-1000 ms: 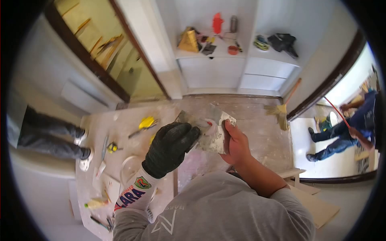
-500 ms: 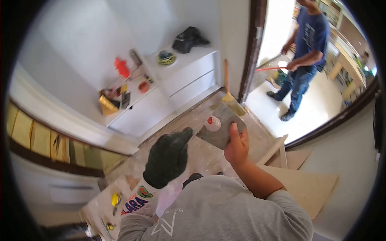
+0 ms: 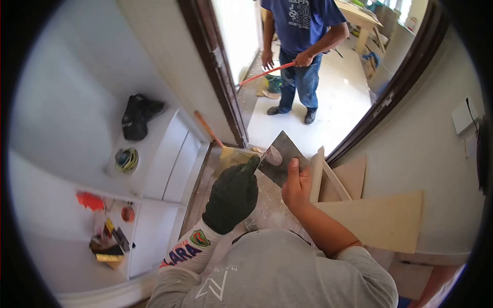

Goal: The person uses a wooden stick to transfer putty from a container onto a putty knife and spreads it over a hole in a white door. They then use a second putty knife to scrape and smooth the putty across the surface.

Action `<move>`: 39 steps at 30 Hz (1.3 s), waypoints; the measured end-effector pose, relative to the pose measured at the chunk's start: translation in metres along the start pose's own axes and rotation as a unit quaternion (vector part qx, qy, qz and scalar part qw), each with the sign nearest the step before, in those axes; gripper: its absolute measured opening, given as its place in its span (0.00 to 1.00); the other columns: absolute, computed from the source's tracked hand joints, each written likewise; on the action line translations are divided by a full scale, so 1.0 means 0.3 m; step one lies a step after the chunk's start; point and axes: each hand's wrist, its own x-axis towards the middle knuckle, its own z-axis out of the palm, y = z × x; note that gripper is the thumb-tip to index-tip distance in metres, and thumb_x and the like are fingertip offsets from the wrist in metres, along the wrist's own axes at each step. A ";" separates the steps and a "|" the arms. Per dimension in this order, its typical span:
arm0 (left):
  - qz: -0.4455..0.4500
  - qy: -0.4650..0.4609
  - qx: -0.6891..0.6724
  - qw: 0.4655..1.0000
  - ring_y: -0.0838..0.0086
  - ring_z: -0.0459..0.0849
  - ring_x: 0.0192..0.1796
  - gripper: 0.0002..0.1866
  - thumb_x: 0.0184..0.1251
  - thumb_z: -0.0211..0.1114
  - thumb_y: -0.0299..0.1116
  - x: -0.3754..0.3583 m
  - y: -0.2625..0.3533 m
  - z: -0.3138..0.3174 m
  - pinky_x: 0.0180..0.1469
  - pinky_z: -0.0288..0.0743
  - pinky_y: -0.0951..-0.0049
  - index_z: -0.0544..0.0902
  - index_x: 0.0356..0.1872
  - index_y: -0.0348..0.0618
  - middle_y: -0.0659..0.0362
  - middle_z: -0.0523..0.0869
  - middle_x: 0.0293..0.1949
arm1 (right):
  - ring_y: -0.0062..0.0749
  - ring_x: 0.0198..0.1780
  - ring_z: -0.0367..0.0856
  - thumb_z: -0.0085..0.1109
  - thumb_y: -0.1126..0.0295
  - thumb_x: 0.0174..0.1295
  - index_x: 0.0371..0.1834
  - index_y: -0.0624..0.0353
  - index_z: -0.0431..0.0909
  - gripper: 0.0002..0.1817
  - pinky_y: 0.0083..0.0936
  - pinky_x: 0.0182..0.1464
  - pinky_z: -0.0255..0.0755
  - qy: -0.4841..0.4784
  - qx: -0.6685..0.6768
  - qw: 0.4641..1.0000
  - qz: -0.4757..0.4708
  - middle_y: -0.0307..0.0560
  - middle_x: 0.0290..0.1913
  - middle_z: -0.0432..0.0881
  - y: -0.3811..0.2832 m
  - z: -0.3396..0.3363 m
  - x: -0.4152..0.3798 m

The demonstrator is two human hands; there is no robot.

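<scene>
My right hand [image 3: 297, 189], bare, grips the lower right corner of a flat grey metal plate [image 3: 288, 161], thumb on top. A dab of pale pinkish putty [image 3: 273, 156] lies on the plate's left part. My left hand [image 3: 232, 197], in a dark glove, is closed around a putty knife [image 3: 264, 155]. Only a thin sliver of the blade shows, seen edge-on at the putty; the glove hides its handle.
A person [image 3: 303, 46] in the doorway holds a red pole [image 3: 267, 74]. A broom [image 3: 209, 128] leans by the dark door frame [image 3: 218, 61]. Wooden boards [image 3: 375, 218] lie at right. White cabinets [image 3: 167, 159] at left carry a black bag [image 3: 138, 117] and tools.
My view has swung right, bringing the doorway to the middle and the cabinets to the left. The putty looks paler, its red spot no longer distinct. Both hands keep their holds.
</scene>
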 end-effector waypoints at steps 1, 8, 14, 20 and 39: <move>0.007 -0.006 -0.015 1.000 0.54 0.84 0.47 0.25 0.63 0.63 0.22 0.039 -0.048 0.018 0.51 0.79 0.58 0.77 0.64 0.33 0.47 0.85 0.46 | 0.26 0.61 0.75 0.45 0.65 0.81 0.67 0.69 0.69 0.20 0.27 0.65 0.67 0.012 -0.049 0.999 -0.007 0.48 0.61 0.79 0.011 -0.003 0.029; 0.064 -0.091 -0.113 0.987 0.52 0.84 0.51 0.24 0.64 0.63 0.22 0.312 -0.235 0.207 0.56 0.78 0.56 0.78 0.64 0.35 0.45 0.85 0.52 | 0.22 0.51 0.77 0.45 0.61 0.81 0.59 0.66 0.76 0.19 0.22 0.55 0.71 0.141 -0.060 0.988 0.008 0.43 0.51 0.83 0.146 -0.061 0.272; 0.040 -0.073 -0.131 0.988 0.53 0.85 0.50 0.23 0.63 0.65 0.20 0.638 -0.370 0.355 0.55 0.79 0.58 0.81 0.61 0.40 0.50 0.87 0.50 | 0.26 0.50 0.80 0.47 0.60 0.80 0.61 0.64 0.74 0.19 0.26 0.56 0.75 0.174 -0.039 0.979 0.102 0.45 0.51 0.83 0.237 -0.273 0.548; 0.116 -0.090 -0.077 0.986 0.56 0.84 0.55 0.26 0.59 0.71 0.22 0.933 -0.354 0.459 0.57 0.78 0.58 0.80 0.61 0.39 0.51 0.86 0.54 | 0.41 0.60 0.81 0.42 0.58 0.81 0.67 0.62 0.68 0.22 0.41 0.64 0.77 0.123 0.298 0.903 0.283 0.51 0.60 0.80 0.146 -0.420 0.957; 0.236 -0.028 0.014 0.971 0.63 0.78 0.53 0.28 0.52 0.67 0.28 1.501 -0.500 0.970 0.57 0.70 0.59 0.84 0.60 0.46 0.57 0.83 0.55 | 0.25 0.52 0.79 0.41 0.64 0.82 0.58 0.67 0.75 0.18 0.23 0.57 0.72 0.214 -0.028 0.976 -0.029 0.46 0.51 0.81 0.267 -0.668 1.591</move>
